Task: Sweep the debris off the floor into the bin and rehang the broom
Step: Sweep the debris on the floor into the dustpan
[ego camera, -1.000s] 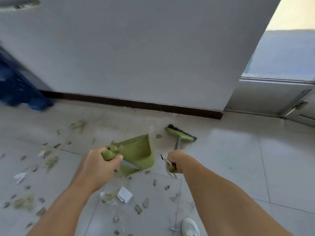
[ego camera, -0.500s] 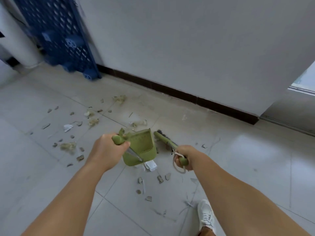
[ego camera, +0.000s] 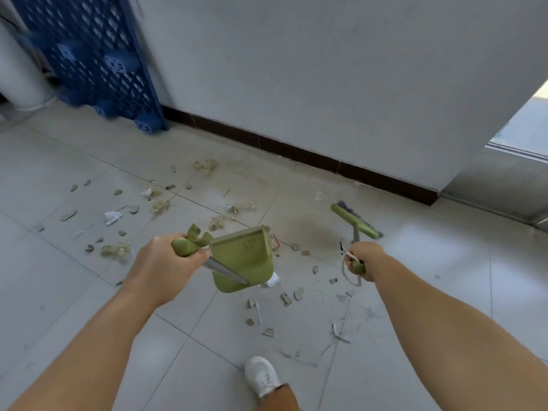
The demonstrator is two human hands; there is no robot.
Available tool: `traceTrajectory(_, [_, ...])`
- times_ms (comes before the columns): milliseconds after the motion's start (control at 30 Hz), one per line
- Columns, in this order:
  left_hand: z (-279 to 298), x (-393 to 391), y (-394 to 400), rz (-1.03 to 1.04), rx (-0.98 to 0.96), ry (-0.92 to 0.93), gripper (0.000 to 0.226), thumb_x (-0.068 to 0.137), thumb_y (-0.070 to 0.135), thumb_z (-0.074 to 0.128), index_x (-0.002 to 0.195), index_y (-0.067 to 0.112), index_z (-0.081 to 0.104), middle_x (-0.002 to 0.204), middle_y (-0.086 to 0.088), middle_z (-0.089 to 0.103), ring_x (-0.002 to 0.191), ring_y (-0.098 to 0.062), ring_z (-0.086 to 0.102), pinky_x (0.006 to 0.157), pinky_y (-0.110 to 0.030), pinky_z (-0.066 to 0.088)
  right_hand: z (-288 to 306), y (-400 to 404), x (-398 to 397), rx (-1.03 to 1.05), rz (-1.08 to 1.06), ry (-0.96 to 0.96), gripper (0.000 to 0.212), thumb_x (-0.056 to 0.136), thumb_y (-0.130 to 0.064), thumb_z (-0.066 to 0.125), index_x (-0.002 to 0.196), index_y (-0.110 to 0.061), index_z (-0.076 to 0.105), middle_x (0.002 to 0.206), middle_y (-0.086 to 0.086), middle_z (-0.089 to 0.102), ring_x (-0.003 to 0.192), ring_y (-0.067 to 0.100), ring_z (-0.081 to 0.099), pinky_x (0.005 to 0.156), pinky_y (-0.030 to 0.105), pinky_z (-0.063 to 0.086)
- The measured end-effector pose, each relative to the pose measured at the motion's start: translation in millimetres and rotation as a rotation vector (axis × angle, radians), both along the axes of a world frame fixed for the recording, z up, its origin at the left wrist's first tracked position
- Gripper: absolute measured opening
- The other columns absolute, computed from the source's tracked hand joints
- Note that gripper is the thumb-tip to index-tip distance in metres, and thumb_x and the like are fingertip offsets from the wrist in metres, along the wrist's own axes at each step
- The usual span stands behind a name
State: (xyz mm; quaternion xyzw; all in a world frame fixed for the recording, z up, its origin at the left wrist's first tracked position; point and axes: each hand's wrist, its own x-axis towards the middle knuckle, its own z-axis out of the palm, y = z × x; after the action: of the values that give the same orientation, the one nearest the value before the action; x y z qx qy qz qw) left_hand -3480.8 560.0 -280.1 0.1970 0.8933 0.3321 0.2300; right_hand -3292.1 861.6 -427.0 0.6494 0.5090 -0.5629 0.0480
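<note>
Left hand (ego camera: 161,268) fist-wrapped around dustpan (ego camera: 243,258) handle. Right hand (ego camera: 366,259) curled tight on broom (ego camera: 354,221) handle, brush head ahead of it. Debris (ego camera: 284,298) on floor between hands.

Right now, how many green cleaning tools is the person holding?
2. The dustpan hangs from the left hand, which grips its handle. The broom is gripped by the right hand, with its head near the wall. No others show.

Both arms stretched out in front; left hand (ego camera: 161,266) fisted around a green handle, right hand (ego camera: 367,262) gripping another, farther right.
</note>
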Motion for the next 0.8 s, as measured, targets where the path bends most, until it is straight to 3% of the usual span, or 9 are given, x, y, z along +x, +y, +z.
traceTrajectory(100, [-7.5, -26.9, -5.7, -0.035, -0.016, -0.012, 0.028, 0.086, 0.023, 0.069, 0.074, -0.001, 0.061, 0.050, -0.002, 0.042, 0.047, -0.019, 0.037, 0.048, -0.031, 0.035, -9.3, 0.7, -7.9, -0.066, -0.063, -0.042, 0.018, 0.094, 0.002, 0.040, 0.102, -0.012, 0.048, 0.071, 0.007, 0.047, 0.051, 0.015, 0.050, 0.034, 0.018, 0.043])
traceTrajectory(200, [-14.5, -63.0, -6.9, -0.075, -0.026, -0.031, 0.028, 0.087, 0.023, 0.068, 0.074, -0.001, 0.060, 0.051, -0.003, 0.041, 0.047, -0.018, 0.036, 0.047, -0.031, 0.033, -27.6, -13.1, -27.6, -0.180, -0.155, -0.095, 0.024, 0.098, -0.003, 0.032, 0.080, -0.002, 0.048, 0.063, 0.010, 0.042, 0.039, 0.014, 0.039, 0.031, 0.012, 0.030])
traceTrajectory(333, [-18.1, -119.5, -7.8, -0.120, -0.048, -0.052, 0.024, 0.088, 0.023, 0.068, 0.074, 0.004, 0.065, 0.048, -0.002, 0.047, 0.046, -0.018, 0.042, 0.045, -0.028, 0.035, -51.4, -59.4, -95.8, -0.217, -0.227, -0.061, 0.028, 0.099, -0.005, 0.033, 0.075, 0.002, 0.046, 0.061, 0.010, 0.041, 0.025, 0.013, 0.035, 0.027, 0.009, 0.028])
traceTrajectory(467, [-12.0, -174.2, -16.3, -0.145, -0.057, -0.071, 0.028, 0.088, 0.022, 0.069, 0.064, 0.009, 0.061, 0.045, 0.003, 0.045, 0.044, -0.017, 0.038, 0.041, -0.025, 0.032, -49.7, -120.2, -188.5, -0.385, -0.292, -0.002, 0.027, 0.099, -0.009, 0.034, 0.076, 0.000, 0.046, 0.064, 0.009, 0.042, 0.036, 0.013, 0.036, 0.028, 0.010, 0.031])
traceTrajectory(600, [-9.4, -221.7, -38.8, -0.127, -0.076, -0.081, 0.024, 0.087, 0.025, 0.070, 0.076, 0.004, 0.065, 0.054, -0.006, 0.046, 0.048, -0.019, 0.039, 0.043, -0.027, 0.036, -30.0, -181.7, -276.5, -0.476, -0.243, 0.077, 0.033, 0.098, -0.004, 0.026, 0.068, -0.006, 0.040, 0.063, 0.006, 0.034, 0.048, 0.012, 0.027, 0.028, 0.007, 0.025])
traceTrajectory(800, [-10.6, -280.0, -85.1, -0.104, -0.079, -0.058, 0.026, 0.086, 0.024, 0.070, 0.079, 0.000, 0.064, 0.060, -0.010, 0.048, 0.049, -0.021, 0.041, 0.049, -0.031, 0.038, 6.7, -243.9, -350.8, -0.477, -0.231, 0.148, 0.034, 0.096, -0.003, 0.025, 0.066, -0.003, 0.041, 0.065, 0.007, 0.036, 0.027, 0.014, 0.034, 0.027, 0.008, 0.023])
